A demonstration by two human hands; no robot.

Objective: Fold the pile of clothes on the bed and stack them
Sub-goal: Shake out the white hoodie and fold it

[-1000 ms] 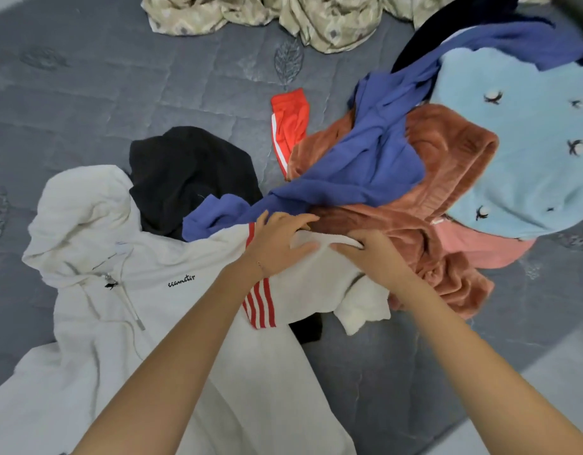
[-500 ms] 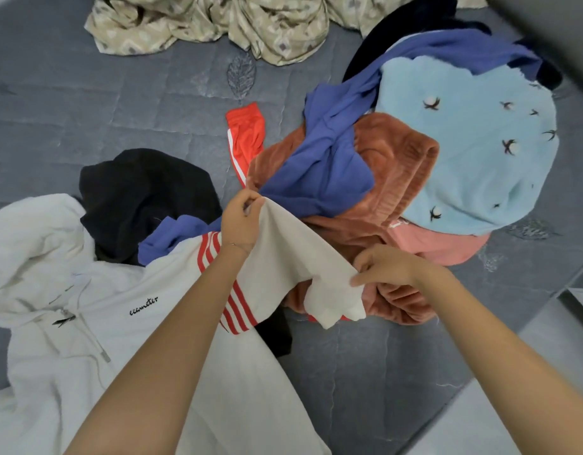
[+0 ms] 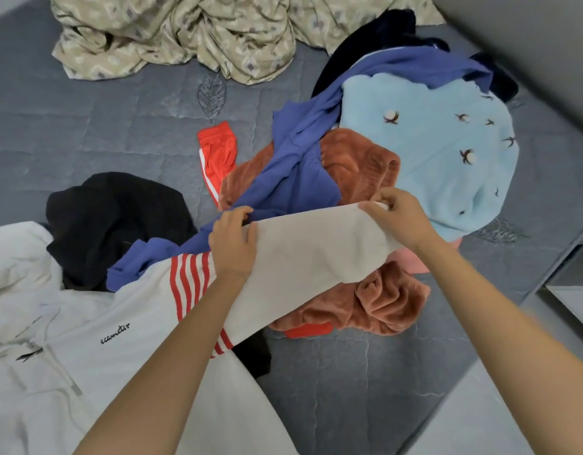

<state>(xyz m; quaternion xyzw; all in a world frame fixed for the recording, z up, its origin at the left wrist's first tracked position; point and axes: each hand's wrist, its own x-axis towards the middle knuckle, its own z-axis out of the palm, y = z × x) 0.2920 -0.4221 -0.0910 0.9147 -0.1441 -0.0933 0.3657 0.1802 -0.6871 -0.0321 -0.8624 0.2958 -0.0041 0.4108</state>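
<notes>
– Clothes pile (image 3: 352, 156) heaped at one o'clock on the grey bed (image 3: 86, 133); white hoodie (image 3: 103, 356) spread flat at seven o'clock. Why hold the sleeve (image 3: 316, 254) up like that?
– Probably to straighten it before folding it across the chest. Grip: left hand (image 3: 232, 247) curled round it just past the red stripes, right hand (image 3: 398, 218) pinching the cuff, cloth taut between them at the centre.
– Anything underneath?
– Hangs over the rust fleece (image 3: 382, 300) and a blue garment (image 3: 296, 182), tail trailing to nine o'clock along the hoodie's upper edge. Likely needs brushing aside, or risks getting folded in.
– And around?
– Black garment (image 3: 112, 218) at ten o'clock, touching the hood. Red piece with a white stripe (image 3: 217, 152) at twelve. Light blue sweater (image 3: 447, 152) at two, topping the heap, pink edge (image 3: 411, 262) peeking out below. Dark navy item (image 3: 372, 37) at one o'clock, mostly hidden. Crumpled beige blanket (image 3: 185, 37) along the far side, well apart.
– Somewhere to stack?
– Grey quilt showing at five o'clock, near the bed's edge; could serve.
</notes>
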